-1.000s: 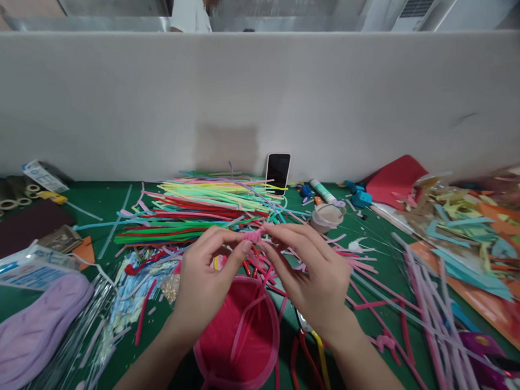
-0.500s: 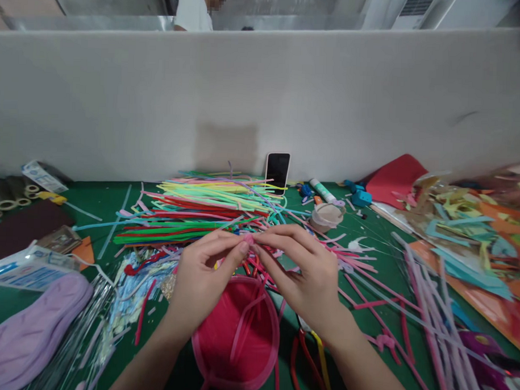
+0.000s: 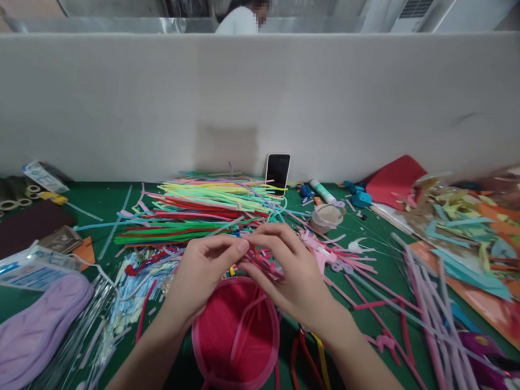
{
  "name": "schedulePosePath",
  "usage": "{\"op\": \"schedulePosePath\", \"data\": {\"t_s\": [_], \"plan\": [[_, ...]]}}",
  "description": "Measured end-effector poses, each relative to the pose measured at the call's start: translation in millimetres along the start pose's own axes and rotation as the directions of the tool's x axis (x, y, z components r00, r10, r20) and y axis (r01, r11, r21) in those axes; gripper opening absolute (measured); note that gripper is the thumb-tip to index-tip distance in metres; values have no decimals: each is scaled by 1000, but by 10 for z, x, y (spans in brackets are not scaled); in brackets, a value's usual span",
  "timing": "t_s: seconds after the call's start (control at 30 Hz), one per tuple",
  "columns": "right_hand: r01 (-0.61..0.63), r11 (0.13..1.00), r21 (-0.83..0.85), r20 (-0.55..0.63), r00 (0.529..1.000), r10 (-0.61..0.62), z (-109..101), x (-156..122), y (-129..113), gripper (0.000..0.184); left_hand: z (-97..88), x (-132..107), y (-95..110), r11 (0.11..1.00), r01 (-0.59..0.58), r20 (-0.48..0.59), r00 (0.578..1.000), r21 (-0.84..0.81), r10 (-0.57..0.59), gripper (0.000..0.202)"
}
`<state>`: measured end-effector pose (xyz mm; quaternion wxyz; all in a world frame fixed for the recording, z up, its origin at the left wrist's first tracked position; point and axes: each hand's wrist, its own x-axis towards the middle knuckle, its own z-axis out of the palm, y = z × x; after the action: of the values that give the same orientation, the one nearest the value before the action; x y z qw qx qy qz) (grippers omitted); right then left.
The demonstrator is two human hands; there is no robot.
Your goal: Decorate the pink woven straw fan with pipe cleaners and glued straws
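Note:
Above the middle of the table, my left hand (image 3: 208,273) pinches thumb against forefinger on a small piece of pink pipe cleaner, now mostly hidden by the fingertips. My right hand (image 3: 289,270) meets it with bent forefingers touching the left fingertips, its thumb apart below. Beneath both hands lies a rounded crimson panel (image 3: 221,336) edged in pink pipe cleaner, with loose pink stems across it. Red-handled pliers (image 3: 309,364) lie partly under my right forearm. Beyond the hands, a pile of coloured pipe cleaners (image 3: 200,204) spreads out.
A phone (image 3: 278,173) leans on the white partition (image 3: 352,107). Right of it are a glue stick (image 3: 322,191) and a small cup (image 3: 326,219). Paper scraps (image 3: 471,242) and lilac stems (image 3: 435,320) lie right; a purple pad (image 3: 33,329) lies left. A person is behind the partition.
My right thumb has come away from the pinch, and the pink piece shows less. Pale pink shapes appear beside my right hand. The person behind has moved right.

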<state>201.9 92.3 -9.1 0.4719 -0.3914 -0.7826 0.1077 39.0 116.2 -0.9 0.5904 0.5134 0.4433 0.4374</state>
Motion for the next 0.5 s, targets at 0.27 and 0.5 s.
{"op": "schedulePosePath", "data": {"t_s": [0.27, 0.5], "plan": [[-22, 979, -204, 137, 989, 51, -58, -79, 9, 40, -43, 46, -45, 997, -17, -27, 999, 72, 19, 16], [74, 950, -304, 179, 984, -19, -325, -40, -2, 16, -87, 26, 42, 960, -145, 104, 987, 239, 124, 18]]}}
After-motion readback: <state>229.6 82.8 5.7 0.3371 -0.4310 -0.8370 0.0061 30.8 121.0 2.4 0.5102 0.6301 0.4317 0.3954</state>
